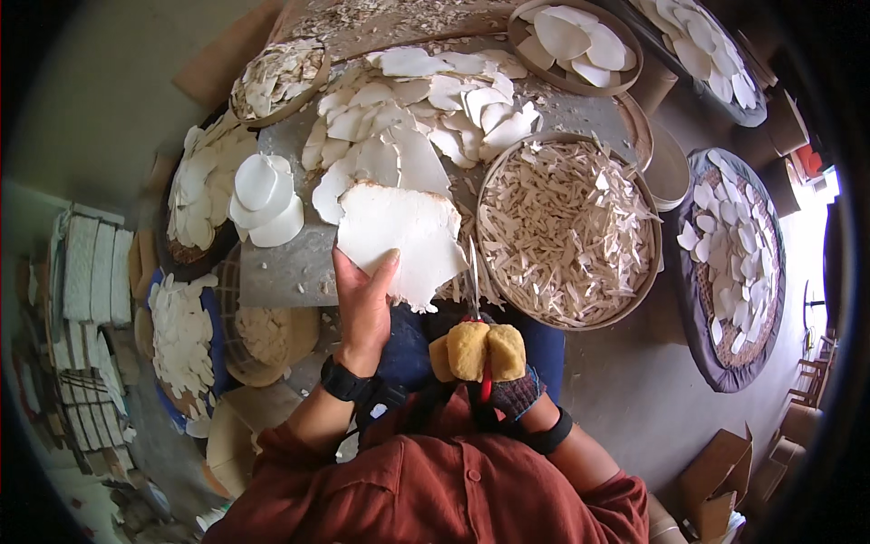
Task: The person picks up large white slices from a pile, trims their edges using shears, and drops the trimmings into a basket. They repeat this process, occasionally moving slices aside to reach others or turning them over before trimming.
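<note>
My left hand [367,299] grips a broad, flat white sheet [399,231] by its lower left, thumb on top and fingers underneath. The sheet has ragged edges, brownish along the top. My right hand [517,394], in a dark knitted glove, is closed on red-handled scissors [474,286]. Thick yellow padding [469,352] covers most of its fingers. The blades point up, close to the sheet's right edge; whether they touch it I cannot tell. Beyond the sheet lies a heap of similar white pieces [435,95].
To the right, a round tray [659,245] holds white offcuts. Smooth rounded pieces [265,201] are stacked at the left. More trays of white pieces stand around the grey table [272,286], including a cloth-edged one [684,299] at the far right. Cardboard [720,471] lies lower right.
</note>
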Available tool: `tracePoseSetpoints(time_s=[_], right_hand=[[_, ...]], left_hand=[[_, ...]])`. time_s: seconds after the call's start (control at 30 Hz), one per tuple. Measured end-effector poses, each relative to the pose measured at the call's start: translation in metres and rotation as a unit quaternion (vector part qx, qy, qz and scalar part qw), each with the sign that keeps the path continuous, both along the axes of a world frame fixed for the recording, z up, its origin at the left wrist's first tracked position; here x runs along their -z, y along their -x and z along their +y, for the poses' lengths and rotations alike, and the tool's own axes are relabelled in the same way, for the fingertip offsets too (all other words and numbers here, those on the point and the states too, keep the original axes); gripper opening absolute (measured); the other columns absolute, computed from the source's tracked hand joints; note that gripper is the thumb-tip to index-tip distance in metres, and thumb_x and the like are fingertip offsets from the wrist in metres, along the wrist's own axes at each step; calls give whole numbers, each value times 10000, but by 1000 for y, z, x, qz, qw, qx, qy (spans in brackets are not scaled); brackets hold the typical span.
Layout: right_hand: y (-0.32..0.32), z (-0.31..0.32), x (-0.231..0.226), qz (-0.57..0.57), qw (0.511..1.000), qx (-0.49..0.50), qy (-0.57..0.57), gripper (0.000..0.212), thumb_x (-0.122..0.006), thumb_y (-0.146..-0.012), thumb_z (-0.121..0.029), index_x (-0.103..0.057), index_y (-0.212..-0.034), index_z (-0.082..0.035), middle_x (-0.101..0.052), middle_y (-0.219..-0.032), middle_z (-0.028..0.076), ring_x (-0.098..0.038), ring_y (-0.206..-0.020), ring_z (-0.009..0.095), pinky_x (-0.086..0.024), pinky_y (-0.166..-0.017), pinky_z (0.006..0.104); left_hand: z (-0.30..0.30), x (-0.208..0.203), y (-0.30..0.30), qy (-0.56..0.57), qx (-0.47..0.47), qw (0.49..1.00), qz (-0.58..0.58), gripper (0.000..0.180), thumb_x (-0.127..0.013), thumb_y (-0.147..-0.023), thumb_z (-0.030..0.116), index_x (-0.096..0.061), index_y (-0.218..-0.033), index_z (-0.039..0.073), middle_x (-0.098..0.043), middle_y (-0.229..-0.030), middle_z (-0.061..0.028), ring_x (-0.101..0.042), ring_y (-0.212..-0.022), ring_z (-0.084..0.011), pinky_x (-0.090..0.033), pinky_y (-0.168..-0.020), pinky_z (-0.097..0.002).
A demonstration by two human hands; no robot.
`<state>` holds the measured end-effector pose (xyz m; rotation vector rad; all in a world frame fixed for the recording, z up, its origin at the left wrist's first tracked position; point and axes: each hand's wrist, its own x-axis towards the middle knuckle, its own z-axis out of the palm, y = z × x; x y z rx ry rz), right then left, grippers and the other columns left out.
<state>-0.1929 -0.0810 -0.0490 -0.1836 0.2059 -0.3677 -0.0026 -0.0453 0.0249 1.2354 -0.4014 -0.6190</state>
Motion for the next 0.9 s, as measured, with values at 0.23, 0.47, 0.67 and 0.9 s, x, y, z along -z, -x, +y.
tracePoseSetpoints(time_s=[0.23, 0.47, 0.67, 0.9], right_hand=[[17, -5, -10, 1, 1000, 7, 3, 391, -610, -826, -211, -511, -1122, 24, -581, -1081, 142, -580, -989, 257, -463, -885, 374], [34, -12, -20, 143, 915, 12, 377, 308, -590, -852, -117, -481, -1126, -27, -568, -1073, 88, -560, -1006, 179, -457, -893, 331], [30, -12, -32, 182, 932, 11, 312, 301, -668, -740, -121, -536, -999, -46, -605, -894, 79, -600, -860, 185, -474, -787, 317], [29, -5, -1, -104, 987, -23, 117, 440, -721, -736, -145, -540, -1129, -62, -569, -1116, 72, -551, -1022, 170, -439, -904, 299]], left_hand=[[-16, -6, 5, 11, 45, 999, 4, 538, -561, -795, -45, -320, -1269, 35, -460, -1216, -104, -479, -1095, -178, -411, -925, -311], [-26, -16, -4, -18, 119, 993, 4, 581, -566, -791, -48, -297, -1298, 41, -437, -1258, -111, -470, -1119, -184, -404, -948, -322], [-16, -21, -15, -49, 141, 986, 78, 456, -562, -802, -31, -414, -1230, 19, -515, -1188, -92, -521, -1061, -174, -431, -903, -312], [10, -62, -42, -47, 291, 922, -250, 45, -652, -714, 102, -687, -742, 94, -463, -1297, -148, -398, -1235, -264, -312, -1015, -361]])
